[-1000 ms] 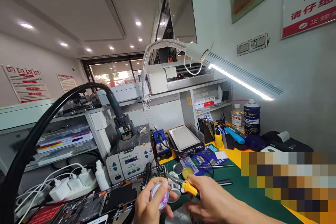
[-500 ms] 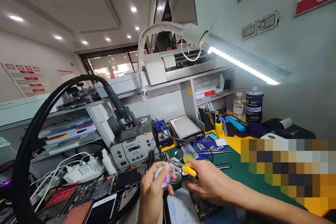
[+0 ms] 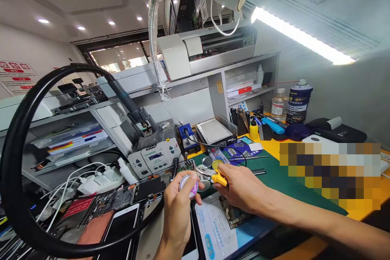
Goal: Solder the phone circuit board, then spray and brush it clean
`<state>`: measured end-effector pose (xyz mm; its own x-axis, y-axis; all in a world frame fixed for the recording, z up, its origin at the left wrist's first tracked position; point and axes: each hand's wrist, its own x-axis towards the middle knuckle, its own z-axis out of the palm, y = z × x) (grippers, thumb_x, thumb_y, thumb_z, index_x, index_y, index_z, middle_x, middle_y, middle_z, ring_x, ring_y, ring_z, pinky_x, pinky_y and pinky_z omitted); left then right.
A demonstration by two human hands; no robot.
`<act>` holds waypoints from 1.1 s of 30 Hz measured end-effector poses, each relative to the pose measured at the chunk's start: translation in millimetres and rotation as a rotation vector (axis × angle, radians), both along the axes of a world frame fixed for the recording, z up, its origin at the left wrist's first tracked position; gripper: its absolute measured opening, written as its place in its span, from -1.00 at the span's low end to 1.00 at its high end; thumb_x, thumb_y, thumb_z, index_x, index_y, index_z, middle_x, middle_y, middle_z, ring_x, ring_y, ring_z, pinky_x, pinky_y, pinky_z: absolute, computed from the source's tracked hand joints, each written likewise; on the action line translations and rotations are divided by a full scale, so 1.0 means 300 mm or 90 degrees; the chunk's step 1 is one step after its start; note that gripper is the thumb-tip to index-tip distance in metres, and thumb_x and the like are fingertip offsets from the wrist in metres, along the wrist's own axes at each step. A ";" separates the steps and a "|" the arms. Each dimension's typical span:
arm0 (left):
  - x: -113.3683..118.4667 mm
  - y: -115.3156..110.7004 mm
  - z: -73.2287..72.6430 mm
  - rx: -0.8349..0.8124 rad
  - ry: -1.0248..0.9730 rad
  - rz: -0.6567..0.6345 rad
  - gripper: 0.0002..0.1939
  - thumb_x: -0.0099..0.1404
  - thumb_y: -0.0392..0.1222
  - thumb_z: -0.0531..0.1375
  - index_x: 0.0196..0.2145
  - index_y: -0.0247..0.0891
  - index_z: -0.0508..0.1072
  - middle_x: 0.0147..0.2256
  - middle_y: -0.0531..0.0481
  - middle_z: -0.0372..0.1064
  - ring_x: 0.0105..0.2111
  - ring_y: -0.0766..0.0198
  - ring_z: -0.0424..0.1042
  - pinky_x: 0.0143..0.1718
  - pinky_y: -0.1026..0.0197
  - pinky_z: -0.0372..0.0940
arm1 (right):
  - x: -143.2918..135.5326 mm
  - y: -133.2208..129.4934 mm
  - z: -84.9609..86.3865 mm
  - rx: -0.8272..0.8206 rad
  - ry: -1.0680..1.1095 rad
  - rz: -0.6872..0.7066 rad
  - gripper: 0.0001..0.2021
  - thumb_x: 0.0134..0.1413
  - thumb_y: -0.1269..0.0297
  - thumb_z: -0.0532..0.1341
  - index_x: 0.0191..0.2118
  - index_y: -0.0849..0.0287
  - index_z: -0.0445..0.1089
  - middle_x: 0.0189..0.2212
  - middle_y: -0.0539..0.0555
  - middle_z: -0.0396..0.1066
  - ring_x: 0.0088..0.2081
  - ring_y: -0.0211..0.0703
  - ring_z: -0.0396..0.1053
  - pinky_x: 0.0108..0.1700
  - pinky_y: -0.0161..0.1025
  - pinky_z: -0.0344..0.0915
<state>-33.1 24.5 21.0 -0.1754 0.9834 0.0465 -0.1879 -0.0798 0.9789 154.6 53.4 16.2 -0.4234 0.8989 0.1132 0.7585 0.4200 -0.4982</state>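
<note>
My left hand (image 3: 176,207) is closed round a small round case with a purple and white label (image 3: 189,187), its thumb on the rim. In my right hand (image 3: 243,185) are yellow-handled pliers (image 3: 219,178). Their metal jaws point left, close to the case's upper edge and the left fingertips. Whether the jaws grip anything is too small to tell. Just behind the hands lie small round tins, one with a yellowish top (image 3: 217,164). Below the right hand, a bare circuit board (image 3: 233,217) rests on a blue and white printed sheet (image 3: 210,227).
A green mat (image 3: 283,187) covers the right of the bench. A hot-air station (image 3: 155,160), a blue soldering unit (image 3: 188,138) and a flat silver plate (image 3: 215,130) stand behind. Phones (image 3: 122,229) lie left under a looping black hose (image 3: 9,162). A lit lamp (image 3: 301,36) hangs above.
The view has shifted lower and closer to the bench, so more of the sheet and circuit board shows. Both hands keep their holds; the pliers' jaws remain near the round case.
</note>
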 end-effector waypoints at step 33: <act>-0.030 0.034 -0.016 -0.016 -0.003 -0.047 -0.83 0.37 -0.16 0.30 -0.28 -0.33 0.48 -0.41 0.08 0.41 -0.47 0.39 0.38 -0.52 0.34 0.29 | 0.007 0.039 0.031 -0.081 -0.032 0.100 -0.64 0.12 -0.03 0.42 -0.37 0.18 0.45 -0.56 -0.09 0.42 -0.51 -0.24 0.37 -0.42 -0.31 0.28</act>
<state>-42.2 34.6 16.3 -0.1025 0.9945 0.0205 -0.1964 -0.0405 0.9797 156.8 65.0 25.5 -0.5620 0.8268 -0.0224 0.7139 0.4713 -0.5179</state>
